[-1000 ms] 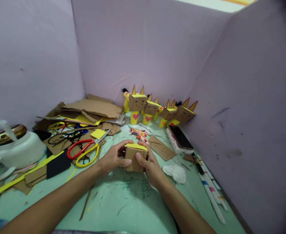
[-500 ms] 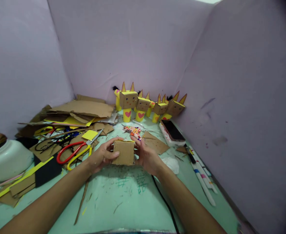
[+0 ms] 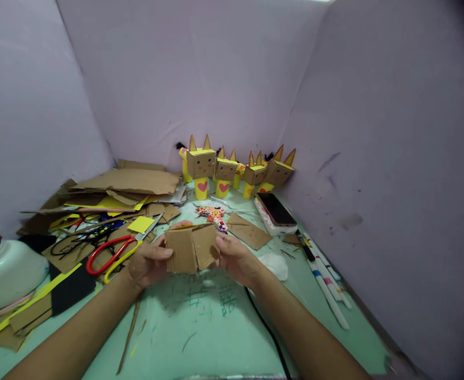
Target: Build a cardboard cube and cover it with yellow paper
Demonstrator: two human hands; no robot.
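Note:
Both hands hold a small brown cardboard box (image 3: 181, 250) above the green tabletop, turned so that two of its faces and the edge between them show. My left hand (image 3: 148, 262) grips its left side, thumb on the front face and fingers behind. On the right side, my right hand (image 3: 234, 258) has its thumb at the upper edge, with the other fingers partly hidden. Red and yellow scissors (image 3: 111, 256) lie left of my left hand, near a yellow paper square (image 3: 141, 224). Patterned paper (image 3: 213, 212) lies just beyond the box.
Cardboard figures with yellow horns (image 3: 201, 163) stand along the back wall. Cardboard sheets (image 3: 129, 181) are piled at the back left, a white pot (image 3: 12, 269) at the far left. A phone (image 3: 275, 208), markers (image 3: 327, 285) and a black cable (image 3: 267, 328) are on the right.
The box has turned from one face towards the camera to two faces showing, and has shifted slightly left. Both hands still hold it. The whole view has shifted a little.

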